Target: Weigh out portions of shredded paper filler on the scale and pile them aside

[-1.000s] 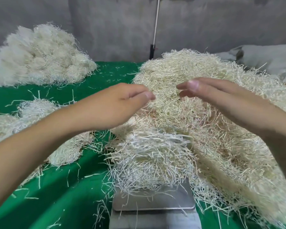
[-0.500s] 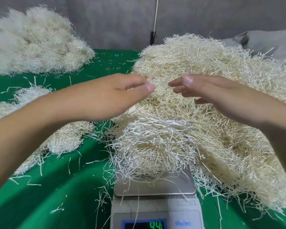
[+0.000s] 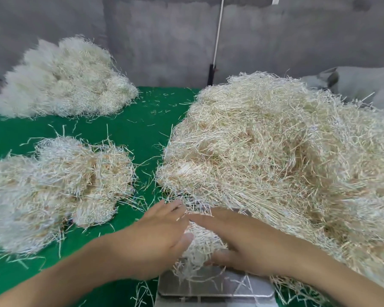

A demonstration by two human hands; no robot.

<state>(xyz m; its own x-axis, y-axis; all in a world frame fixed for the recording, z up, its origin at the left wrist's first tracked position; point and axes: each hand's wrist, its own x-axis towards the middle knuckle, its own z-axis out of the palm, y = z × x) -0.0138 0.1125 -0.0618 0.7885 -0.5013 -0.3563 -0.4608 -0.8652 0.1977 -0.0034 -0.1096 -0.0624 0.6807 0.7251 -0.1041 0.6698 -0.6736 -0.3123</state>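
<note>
Shredded paper portion (image 3: 197, 255), thin wiry off-white strips, on flat steel scale platform (image 3: 208, 289), near centre, cupped between left hand (image 3: 162, 235) and right hand (image 3: 235, 238), fingers nearly straight, pressing it, tangled domed supply heap (image 3: 275, 151) right, rounded weighed piles (image 3: 60, 185) left, green cloth (image 3: 142, 129).

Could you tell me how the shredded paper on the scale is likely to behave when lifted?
The portion is probably light and floppy: thin, loose strands. It will likely shed; strays litter the green cloth. Flanking it, the left hand and right hand should help contain it.
</note>
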